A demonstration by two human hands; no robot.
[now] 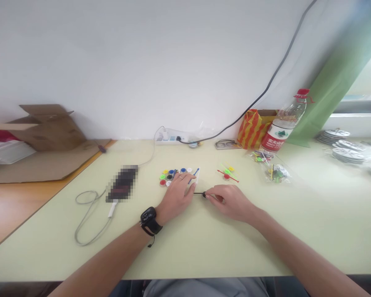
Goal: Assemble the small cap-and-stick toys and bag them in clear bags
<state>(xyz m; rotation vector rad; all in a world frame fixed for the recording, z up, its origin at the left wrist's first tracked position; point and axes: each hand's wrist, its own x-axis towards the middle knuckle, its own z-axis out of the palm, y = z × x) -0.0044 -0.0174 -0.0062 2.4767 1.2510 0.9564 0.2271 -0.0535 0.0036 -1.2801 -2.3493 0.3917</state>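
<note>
My right hand [230,200] pinches a small black round piece [204,194] between thumb and fingertips, low over the table. A thin black rod [198,193] runs left from that piece to beside my left thumb. My left hand [179,192] lies with fingers stretched out over a cluster of small round plastic pieces and arrow pointers, partly hiding them. Among them are a yellow piece [165,172], a green piece [162,177], a red piece [163,182] and a blue arrow [196,171]. Right of the cluster, a red arrow piece [226,177] lies with green and yellow ones.
A phone-like blurred device [122,183] with a white cable [89,241] lies at left. At the wall stand a power strip [170,139], a striped bag [250,130] and a bottle [276,132]. Bagged parts [277,173] and stacked discs [348,154] lie right; a cardboard box [49,132] left.
</note>
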